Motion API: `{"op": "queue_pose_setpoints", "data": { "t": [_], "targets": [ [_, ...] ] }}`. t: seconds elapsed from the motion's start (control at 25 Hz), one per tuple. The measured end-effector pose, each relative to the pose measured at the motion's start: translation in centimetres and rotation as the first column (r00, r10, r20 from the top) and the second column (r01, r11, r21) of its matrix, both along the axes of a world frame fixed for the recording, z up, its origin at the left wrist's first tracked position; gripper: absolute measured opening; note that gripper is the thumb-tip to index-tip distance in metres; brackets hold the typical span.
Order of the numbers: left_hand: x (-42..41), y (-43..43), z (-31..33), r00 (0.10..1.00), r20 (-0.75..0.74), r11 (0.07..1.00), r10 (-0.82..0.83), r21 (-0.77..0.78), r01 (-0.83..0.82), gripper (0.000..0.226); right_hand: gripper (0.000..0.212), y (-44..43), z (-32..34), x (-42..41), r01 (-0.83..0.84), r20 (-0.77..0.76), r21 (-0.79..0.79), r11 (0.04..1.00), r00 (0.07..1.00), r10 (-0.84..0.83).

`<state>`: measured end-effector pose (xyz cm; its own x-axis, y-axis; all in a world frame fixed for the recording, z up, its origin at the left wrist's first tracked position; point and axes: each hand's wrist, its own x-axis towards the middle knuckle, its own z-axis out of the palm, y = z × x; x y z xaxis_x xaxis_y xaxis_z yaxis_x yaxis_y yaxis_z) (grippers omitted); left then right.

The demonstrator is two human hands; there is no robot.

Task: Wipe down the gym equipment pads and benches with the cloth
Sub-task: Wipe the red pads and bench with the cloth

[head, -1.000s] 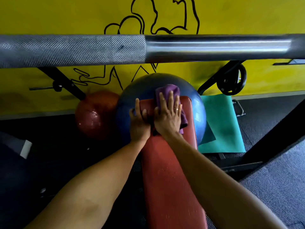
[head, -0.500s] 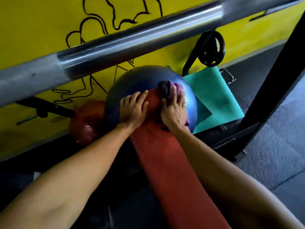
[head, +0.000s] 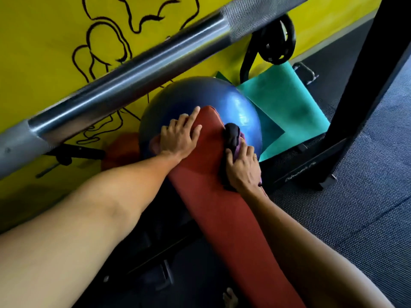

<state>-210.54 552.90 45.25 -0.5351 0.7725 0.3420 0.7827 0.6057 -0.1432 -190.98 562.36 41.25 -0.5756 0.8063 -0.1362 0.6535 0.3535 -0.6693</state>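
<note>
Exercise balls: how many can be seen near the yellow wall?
2. A blue ball sits just past the far end of the red bench; a dark red ball lies left of it, below the barbell, partly hidden. Others may be out of sight.

Matt bench pad [head: 222,218], glossy ball [head: 235,107], knurled metal bar [head: 133,78].

Right grip [head: 243,167] holds cloth [head: 233,135] against bench pad [head: 222,218] edge; left grip [head: 180,136] flat on pad (blue ball [head: 235,107] behind).
</note>
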Motion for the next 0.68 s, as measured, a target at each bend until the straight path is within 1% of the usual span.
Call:
{"op": "queue_pose_setpoints", "data": {
  "t": [0.08,0.2,0.28,0.36,0.44,0.52,0.6,0.68],
  "targets": [
    [-0.3,0.0,-0.2,1.000,-0.003,1.000,0.017,0.005,-0.017,0.057,0.067,0.7,1.6,-3.2,-0.013,-0.056,-0.004,1.000,0.998,0.013],
    [-0.5,-0.1,-0.8,0.999,-0.035,1.000,0.014,0.018,-0.013,0.056,0.067,1.8,3.7,-7.6,-0.046,-0.074,-0.021,0.999,0.996,0.044],
    [-0.9,-0.2,-0.7,1.000,-0.020,0.999,0.008,0.035,-0.007,0.056,0.067,1.5,3.3,-7.6,-0.037,-0.061,-0.011,0.999,0.997,0.037],
    [-0.7,-0.2,-0.5,1.000,-0.012,1.000,-0.004,0.022,0.004,0.056,0.067,1.1,2.1,-5.0,-0.009,-0.075,0.010,1.000,0.997,0.010],
    [-0.3,-0.2,-0.4,1.000,-0.019,1.000,-0.009,0.006,0.009,0.057,0.065,0.2,-0.1,-1.7,0.054,-0.097,0.019,0.998,0.994,-0.052],
    [-0.5,-0.1,-0.2,1.000,0.000,1.000,-0.010,-0.005,0.010,0.057,0.063,-0.9,-1.7,0.3,0.155,-0.077,-0.032,0.987,0.985,-0.157],
    [-0.4,-0.3,-0.4,1.000,-0.012,1.000,-0.024,-0.001,0.024,0.057,0.063,-1.2,-1.5,-0.7,0.261,-0.032,-0.087,0.961,0.964,-0.264],
    [-0.7,-0.1,-0.5,0.999,-0.019,0.999,-0.038,0.025,0.038,0.056,0.063,-1.3,0.0,-4.0,0.338,-0.014,-0.113,0.934,0.940,-0.342]
  ]
}}
